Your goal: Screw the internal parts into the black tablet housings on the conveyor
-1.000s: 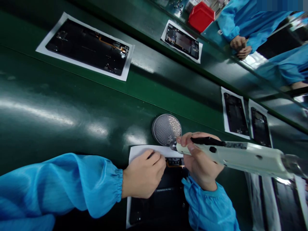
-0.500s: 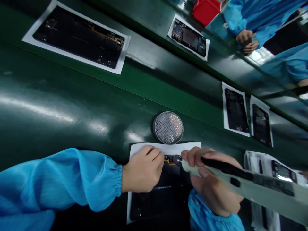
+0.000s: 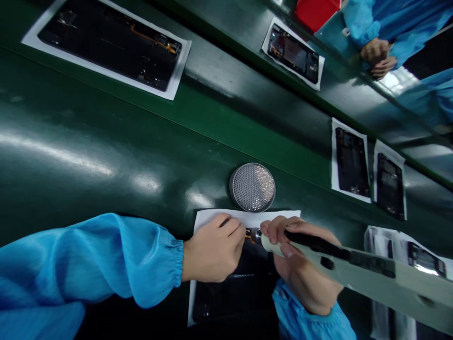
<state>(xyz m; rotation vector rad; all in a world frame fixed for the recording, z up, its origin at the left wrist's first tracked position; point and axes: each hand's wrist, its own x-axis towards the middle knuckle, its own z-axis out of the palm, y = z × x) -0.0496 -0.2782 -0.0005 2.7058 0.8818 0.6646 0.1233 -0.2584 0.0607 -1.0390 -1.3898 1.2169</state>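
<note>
A dark device panel [image 3: 233,297] lies on a white sheet [image 3: 191,302] at the bottom centre. My right hand [image 3: 300,259] is wrapped round a pale electric screwdriver [image 3: 375,274], whose metal tip is over the orange and gold parts at the panel's upper edge. My left hand [image 3: 216,248] rests on the panel's upper left, fingers curled and pressed together just left of the tip; what they hold, if anything, is hidden. Beyond the sheet sits a round dish [image 3: 252,187] with a dotted grid, its right half filled with small shiny screws.
Another panel on a white sheet [image 3: 173,89] lies at the upper left. More devices [image 3: 293,53] [image 3: 353,160] [image 3: 390,185] lie on sheets further back and right. Clear trays [image 3: 384,236] stand at the right. A red bin [image 3: 316,13] and a person's hands [image 3: 379,57] are at the upper right.
My right hand and the screwdriver have shifted slightly left, closer to my left hand. The view has moved a little, so most surroundings appear displaced.
</note>
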